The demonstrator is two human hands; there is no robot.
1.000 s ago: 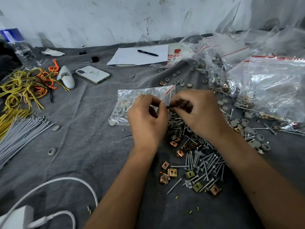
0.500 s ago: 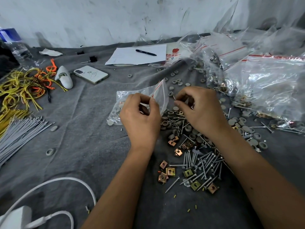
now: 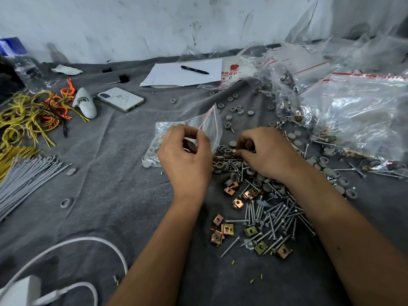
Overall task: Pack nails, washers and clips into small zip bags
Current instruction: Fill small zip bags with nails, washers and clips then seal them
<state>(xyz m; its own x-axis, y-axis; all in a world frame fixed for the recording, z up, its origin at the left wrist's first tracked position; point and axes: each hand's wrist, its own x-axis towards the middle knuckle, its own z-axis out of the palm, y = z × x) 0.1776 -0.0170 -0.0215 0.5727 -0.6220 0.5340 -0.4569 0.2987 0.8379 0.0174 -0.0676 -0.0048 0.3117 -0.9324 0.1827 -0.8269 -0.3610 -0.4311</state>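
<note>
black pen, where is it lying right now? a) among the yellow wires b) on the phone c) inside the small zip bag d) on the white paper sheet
d: the black pen lies on top of the white paper sheet at the back of the table, well apart from the phone.

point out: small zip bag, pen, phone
small zip bag (image 3: 209,124): head view, on the clear plastic just below its red zip strip.
pen (image 3: 194,70): head view, mid-barrel, where it lies on the white paper.
phone (image 3: 121,99): head view, centre of its pale back.
</note>
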